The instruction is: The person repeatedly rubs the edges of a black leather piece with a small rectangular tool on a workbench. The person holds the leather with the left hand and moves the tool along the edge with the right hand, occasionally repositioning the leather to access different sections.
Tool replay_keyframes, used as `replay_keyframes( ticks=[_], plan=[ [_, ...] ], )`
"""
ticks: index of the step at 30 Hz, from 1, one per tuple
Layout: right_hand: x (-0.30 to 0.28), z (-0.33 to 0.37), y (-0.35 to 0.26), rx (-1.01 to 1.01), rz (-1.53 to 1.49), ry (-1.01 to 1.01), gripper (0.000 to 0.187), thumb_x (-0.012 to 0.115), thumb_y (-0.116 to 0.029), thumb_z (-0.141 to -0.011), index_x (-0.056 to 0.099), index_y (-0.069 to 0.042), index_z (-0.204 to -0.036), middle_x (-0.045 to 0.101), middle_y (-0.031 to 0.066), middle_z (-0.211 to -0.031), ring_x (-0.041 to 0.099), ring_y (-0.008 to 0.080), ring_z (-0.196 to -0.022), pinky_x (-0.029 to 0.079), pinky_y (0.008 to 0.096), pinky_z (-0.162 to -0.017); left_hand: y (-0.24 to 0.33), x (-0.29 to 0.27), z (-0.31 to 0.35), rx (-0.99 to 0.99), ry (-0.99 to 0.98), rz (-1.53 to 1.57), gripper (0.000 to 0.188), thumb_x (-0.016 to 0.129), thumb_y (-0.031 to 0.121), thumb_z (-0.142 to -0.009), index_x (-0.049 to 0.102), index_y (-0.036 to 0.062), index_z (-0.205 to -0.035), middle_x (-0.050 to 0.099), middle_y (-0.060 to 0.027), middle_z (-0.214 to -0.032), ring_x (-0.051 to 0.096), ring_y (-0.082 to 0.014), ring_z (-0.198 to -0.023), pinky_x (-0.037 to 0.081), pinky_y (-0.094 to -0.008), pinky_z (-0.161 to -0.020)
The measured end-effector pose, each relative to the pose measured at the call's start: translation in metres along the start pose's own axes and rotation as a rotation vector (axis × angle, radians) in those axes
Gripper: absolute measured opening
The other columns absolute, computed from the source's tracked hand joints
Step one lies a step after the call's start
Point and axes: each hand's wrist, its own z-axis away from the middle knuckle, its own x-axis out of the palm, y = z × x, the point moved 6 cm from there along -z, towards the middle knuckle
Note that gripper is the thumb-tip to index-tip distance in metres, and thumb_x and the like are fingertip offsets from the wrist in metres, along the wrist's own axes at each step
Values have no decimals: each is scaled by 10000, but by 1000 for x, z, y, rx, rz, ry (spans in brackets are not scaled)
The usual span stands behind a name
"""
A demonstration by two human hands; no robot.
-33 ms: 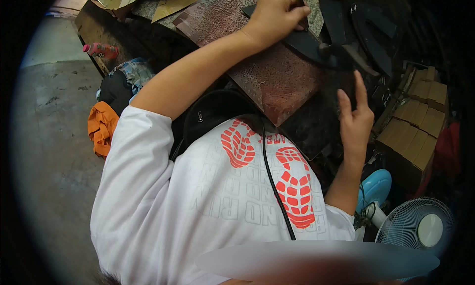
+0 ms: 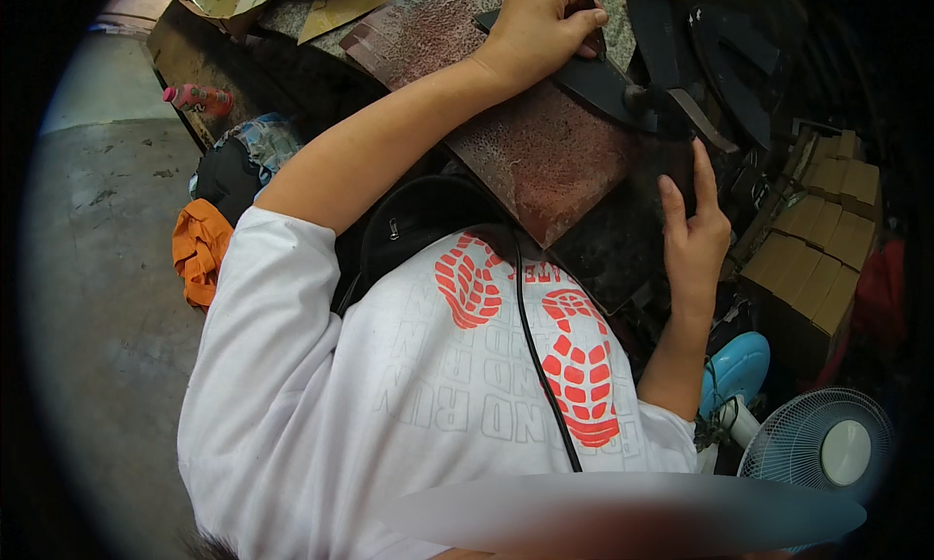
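Observation:
My left hand (image 2: 547, 27) is closed, thumb against fingers, on a thin dark strip (image 2: 595, 42) whose upper end shows a yellowish spot. A flat black sole-shaped piece (image 2: 592, 85) lies beneath it on a worn reddish-brown board (image 2: 545, 156). To the right, my right hand (image 2: 695, 237) points upward, index finger and thumb stretched along either side of a dark handle. Its other fingers are hidden. Above them is what looks like a cobbler's hammer (image 2: 715, 124), with a rounded face by the sole's edge and a curved peen. Shadow hides most of the handle.
More black sole-shaped pieces (image 2: 735, 83) lie at the far right. Stacked brown cartons (image 2: 808, 244) and a fan (image 2: 822, 448) stand at right. On the left are a pink bottle (image 2: 199, 100) and an orange cloth (image 2: 201, 253). A black pouch (image 2: 418, 224) hangs at my waist.
My right hand has shifted slightly left. The hammer's head, smeared in the earlier frame, now shows more sharply by the sole's edge. My left hand has moved only slightly.

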Motion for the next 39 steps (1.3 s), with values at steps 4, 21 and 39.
replay_keyframes(
  ticks=[4, 21, 39],
  plan=[
    [4, 3, 12, 115, -33, -17, 516, 681, -260, -944, 534, -172, -1431, 728, 208, -1002, 739, 271, -853, 546, 350, -753, -6, 3, -2, -26, -86, -125, 213, 643, 125, -937, 635, -43, -806, 670, -90, -693, 650, -144, -615, 514, -300, -585],
    [-17, -3, -19, -89, -82, 109, 433, 647, -267, -942, 542, -100, -1327, 686, 201, -1053, 699, 322, -907, 542, 370, -747, 30, 25, 18, 621, -90, -559, 141, 699, 125, -880, 669, 43, -992, 674, -124, -843, 694, -268, -762, 547, -349, -683],
    [14, 12, 8, 130, -79, -11, 483, 631, -297, -971, 518, -130, -1410, 711, 225, -1071, 721, 366, -951, 555, 403, -790, 18, -28, 49, -254, -147, 352, 254, 691, 176, -942, 663, 0, -1122, 669, -38, -1077, 652, -120, -974, 537, -270, -921]
  ],
)
